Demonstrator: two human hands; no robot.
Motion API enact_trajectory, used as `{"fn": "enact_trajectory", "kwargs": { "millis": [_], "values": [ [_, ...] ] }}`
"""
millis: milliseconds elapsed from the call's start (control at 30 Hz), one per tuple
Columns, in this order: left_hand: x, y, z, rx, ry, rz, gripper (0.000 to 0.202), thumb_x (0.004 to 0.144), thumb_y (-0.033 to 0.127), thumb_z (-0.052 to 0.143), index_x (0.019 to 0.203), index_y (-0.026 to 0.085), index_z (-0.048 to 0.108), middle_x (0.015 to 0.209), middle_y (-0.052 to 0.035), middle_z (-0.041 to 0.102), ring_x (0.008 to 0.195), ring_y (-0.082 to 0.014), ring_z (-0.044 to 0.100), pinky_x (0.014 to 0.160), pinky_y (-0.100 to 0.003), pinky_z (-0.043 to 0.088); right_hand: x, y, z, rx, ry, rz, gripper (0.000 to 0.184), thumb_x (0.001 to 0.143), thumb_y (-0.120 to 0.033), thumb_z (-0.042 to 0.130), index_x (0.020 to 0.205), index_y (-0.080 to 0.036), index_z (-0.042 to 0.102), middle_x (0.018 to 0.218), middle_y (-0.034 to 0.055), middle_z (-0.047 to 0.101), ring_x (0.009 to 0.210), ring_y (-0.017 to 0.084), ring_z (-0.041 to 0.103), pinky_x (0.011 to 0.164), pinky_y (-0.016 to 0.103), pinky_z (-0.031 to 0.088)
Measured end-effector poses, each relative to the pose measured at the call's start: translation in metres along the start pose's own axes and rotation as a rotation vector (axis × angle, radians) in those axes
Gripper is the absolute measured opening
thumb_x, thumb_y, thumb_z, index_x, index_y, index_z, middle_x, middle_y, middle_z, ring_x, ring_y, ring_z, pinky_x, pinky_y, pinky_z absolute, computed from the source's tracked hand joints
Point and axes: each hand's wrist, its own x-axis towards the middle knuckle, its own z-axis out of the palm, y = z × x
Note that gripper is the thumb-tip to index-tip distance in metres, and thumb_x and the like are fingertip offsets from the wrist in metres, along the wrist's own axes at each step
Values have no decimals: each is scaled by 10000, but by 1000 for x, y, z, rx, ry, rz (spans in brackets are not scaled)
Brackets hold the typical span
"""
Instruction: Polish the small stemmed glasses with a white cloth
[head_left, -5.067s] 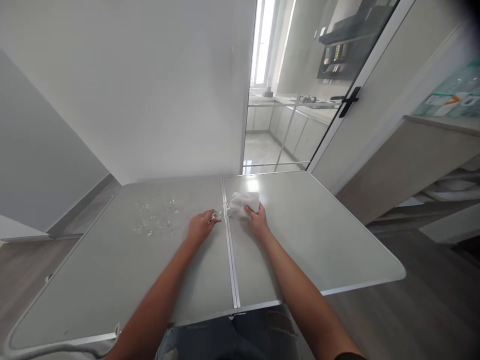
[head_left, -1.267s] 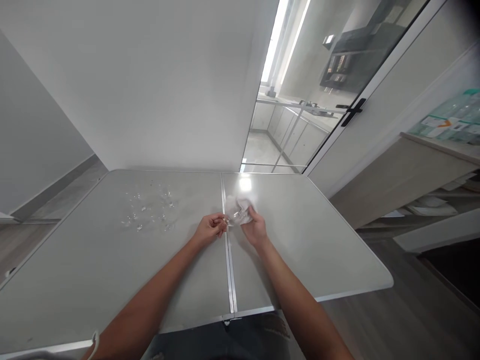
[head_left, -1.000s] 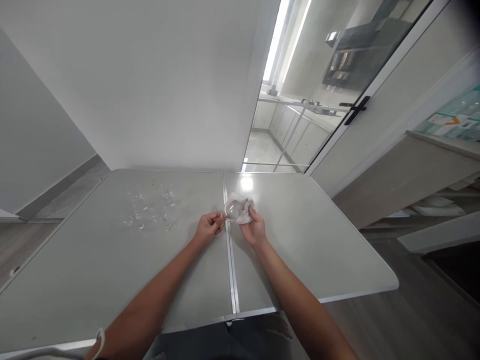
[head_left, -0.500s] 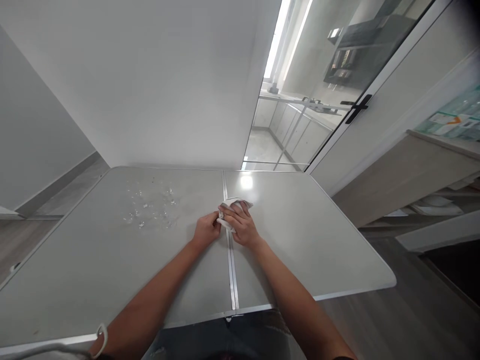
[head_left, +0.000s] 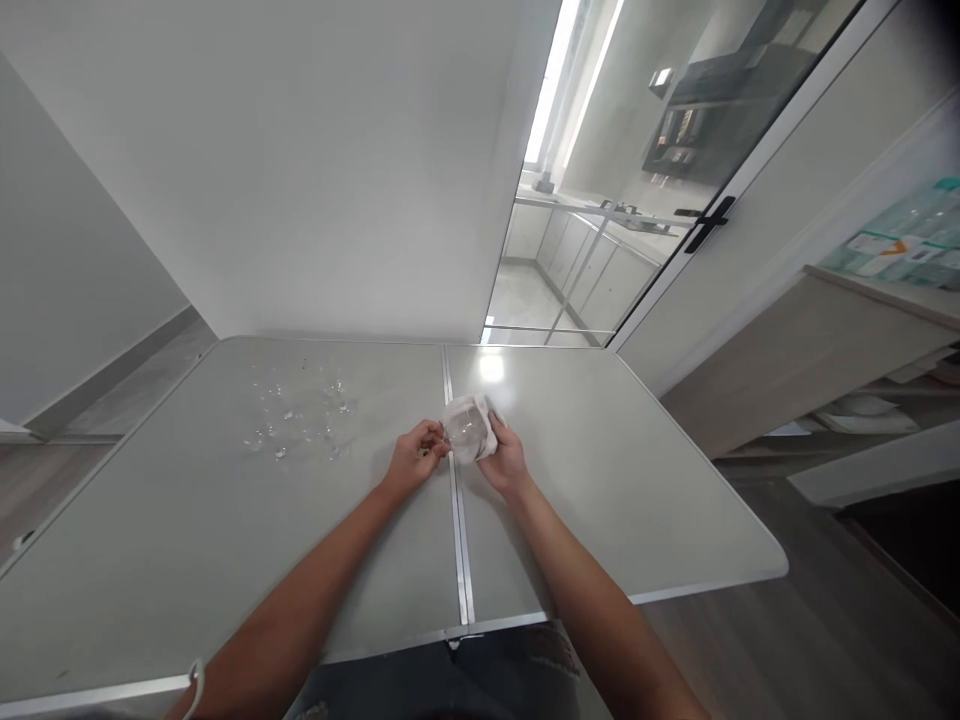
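Observation:
My left hand [head_left: 411, 462] pinches the stem end of a small clear glass [head_left: 463, 432] above the table's centre seam. My right hand [head_left: 504, 458] is wrapped around a white cloth [head_left: 480, 428] that cups the glass bowl from the right. Both hands hover just over the grey folding table [head_left: 600, 470]. Several small clear glass pieces [head_left: 296, 420] lie scattered on the table's left half, apart from both hands.
A white wall stands right behind the table. To the right a glass sliding door [head_left: 637, 190] with a black handle [head_left: 701, 222] shows a kitchen. A wooden cabinet [head_left: 825, 340] stands at the far right. The table's front edge [head_left: 465, 630] is near my legs.
Half a second ago my right hand lay over the cloth and glass; now it has turned back to the right, so the glass bowl shows against the cloth. My left hand keeps its pinch.

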Motion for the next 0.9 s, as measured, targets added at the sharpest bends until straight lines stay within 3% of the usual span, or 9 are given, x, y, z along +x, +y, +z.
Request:
{"fn": "enact_trajectory", "kwargs": {
  "millis": [100,200,333,400,467,567,667,800,900],
  "values": [
    [4,4,2,-199,6,-185,246,900,408,638,902,203,502,634,40,600,473,-91,511,482,-209,399,-2,11,5,-99,75,-131,287,927,-428,645,1130,-227,668,1035,43,727,934,177,682,849,306,556],
    [7,3,2,-230,34,-241,277,895,432,639,870,208,480,632,44,585,459,-83,489,467,-200,368,-8,12,8,-430,98,-358,381,994,-433,520,1312,-237,595,1271,91,676,1196,220,616,1040,387,483],
    [5,-4,-1,41,63,-133,190,902,365,608,850,211,511,610,47,566,486,-95,487,511,-210,354,-13,2,5,-998,-211,-660,411,1004,-337,438,1379,-227,568,1458,105,568,1424,257,448,1225,493,254],
    [3,-8,-3,305,37,8,101,878,296,612,857,208,565,601,37,573,506,-111,502,538,-226,348,-11,-4,2,-1217,-417,-760,412,973,-278,447,1355,-230,593,1424,91,602,1411,267,467,1248,530,168],
    [1,-11,-5,529,-4,167,36,856,238,605,859,202,609,589,18,583,512,-129,517,542,-243,337,-9,-6,0,-1347,-492,-795,411,939,-250,479,1326,-229,616,1343,82,659,1348,271,525,1241,536,170],
    [-1,-14,-9,699,-79,351,95,891,231,579,820,194,629,600,-16,610,528,-145,544,542,-257,335,-5,-6,-3,-1342,-347,-697,313,934,-290,519,1186,-204,685,1145,95,727,1132,264,633,1096,463,399],
    [-1,-15,-13,722,-180,440,165,949,270,553,819,197,623,659,-25,649,566,-143,572,564,-254,359,-2,-6,-6,-1149,-146,-415,302,973,-397,496,993,-190,716,865,62,717,820,215,651,799,348,512],
    [-1,-11,-16,586,-207,391,180,950,310,592,809,198,597,633,16,605,553,-114,533,577,-240,369,1,-7,-7,-616,-30,-89,345,905,-507,618,957,-178,709,764,43,709,698,200,646,662,305,515],
    [-1,-7,-15,421,-183,250,208,919,341,644,786,198,573,623,42,557,539,-92,482,579,-226,375,3,-9,-7,-262,18,16,374,858,-509,694,1016,-170,702,857,81,748,747,223,687,686,330,552]
  ]
}}
